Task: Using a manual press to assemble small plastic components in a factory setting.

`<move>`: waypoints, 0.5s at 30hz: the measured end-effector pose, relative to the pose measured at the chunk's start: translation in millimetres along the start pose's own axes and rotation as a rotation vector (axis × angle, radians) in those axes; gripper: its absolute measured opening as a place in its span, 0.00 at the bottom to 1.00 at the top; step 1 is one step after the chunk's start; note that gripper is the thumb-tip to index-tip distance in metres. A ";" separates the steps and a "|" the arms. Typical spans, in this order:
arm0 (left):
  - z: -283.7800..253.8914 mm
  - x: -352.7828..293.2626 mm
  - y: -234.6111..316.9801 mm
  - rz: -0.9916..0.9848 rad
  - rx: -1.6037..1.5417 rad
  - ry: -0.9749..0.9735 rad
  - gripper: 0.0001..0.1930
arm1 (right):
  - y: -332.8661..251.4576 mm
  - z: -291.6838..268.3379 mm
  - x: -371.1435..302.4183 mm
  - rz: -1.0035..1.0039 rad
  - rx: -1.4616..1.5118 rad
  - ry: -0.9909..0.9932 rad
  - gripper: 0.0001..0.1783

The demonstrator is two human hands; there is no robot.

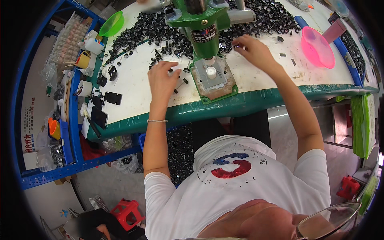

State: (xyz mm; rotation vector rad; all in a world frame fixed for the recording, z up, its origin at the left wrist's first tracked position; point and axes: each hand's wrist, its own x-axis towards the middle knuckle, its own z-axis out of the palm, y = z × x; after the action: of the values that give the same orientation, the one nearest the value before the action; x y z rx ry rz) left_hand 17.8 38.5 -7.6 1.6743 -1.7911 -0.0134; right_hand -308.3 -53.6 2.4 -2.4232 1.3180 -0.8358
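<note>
Still early: your right hand (252, 50) pinches one black part (239, 47) at one o'clock of the green press (204, 28); your left hand (163, 78), loosely spread, rests on the counter (132, 86); a big pile of black parts (160, 32) waits.

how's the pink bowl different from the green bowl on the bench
The pink bowl sits at the bench's right side, beyond the right hand; the green bowl sits at the far left corner, beyond the left hand. The pink one looks larger and lies nearer the front edge. The green one borders the pile of small black parts. Both are translucent plastic and tilted.
</note>
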 end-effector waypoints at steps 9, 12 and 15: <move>8.7 5.2 14.5 -0.146 -0.307 -0.109 0.06 | 6.8 15.1 -12.9 0.033 -0.216 0.036 0.09; 3.0 0.5 17.0 -0.082 -0.475 0.210 0.06 | 7.4 15.0 -18.0 -0.125 -0.301 0.079 0.09; -5.1 -5.5 25.7 -0.090 -0.714 0.219 0.06 | -10.5 9.1 -27.5 -0.007 0.085 -0.011 0.11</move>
State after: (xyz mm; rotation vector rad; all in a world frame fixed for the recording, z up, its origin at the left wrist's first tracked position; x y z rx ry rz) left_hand -2.8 50.1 5.1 1.1778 -1.3230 -0.4396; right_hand -307.4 -25.4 -9.9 -2.3648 1.2445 -0.8609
